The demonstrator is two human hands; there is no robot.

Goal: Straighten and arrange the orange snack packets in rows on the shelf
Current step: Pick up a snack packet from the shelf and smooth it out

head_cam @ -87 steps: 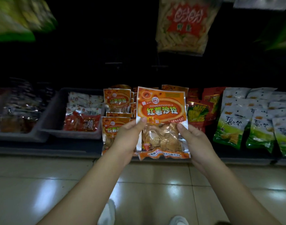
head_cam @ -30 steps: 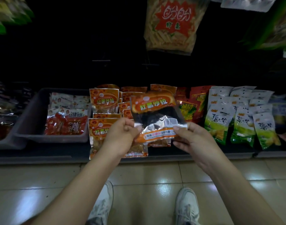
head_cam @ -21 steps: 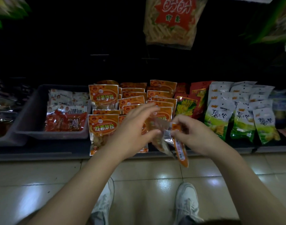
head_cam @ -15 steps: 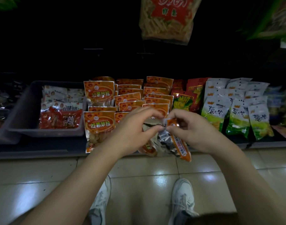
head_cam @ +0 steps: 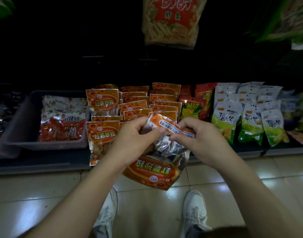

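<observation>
An orange snack packet (head_cam: 153, 170) hangs upside down in front of the low shelf (head_cam: 44, 162), its printed face toward me and its bottom seam uppermost. My left hand (head_cam: 135, 140) pinches that upper edge from the left. My right hand (head_cam: 199, 138) pinches the same edge from the right. Behind the hands, several more orange packets (head_cam: 135, 103) stand in overlapping rows on the shelf. Two of them (head_cam: 102, 102) stand at the left of that group, one in front of the other.
A grey bin (head_cam: 23, 127) with red and white packets sits left of the orange group. Red-yellow bags (head_cam: 192, 109) and green-white bags (head_cam: 250, 121) stand to the right. A large bag (head_cam: 171, 21) hangs overhead. My two white shoes (head_cam: 195, 208) stand on the tiled floor.
The packet was upright with its face to me; my hands turned it over, and it now hangs upside down from its bottom seam. The view has shifted closer to the shelf.
</observation>
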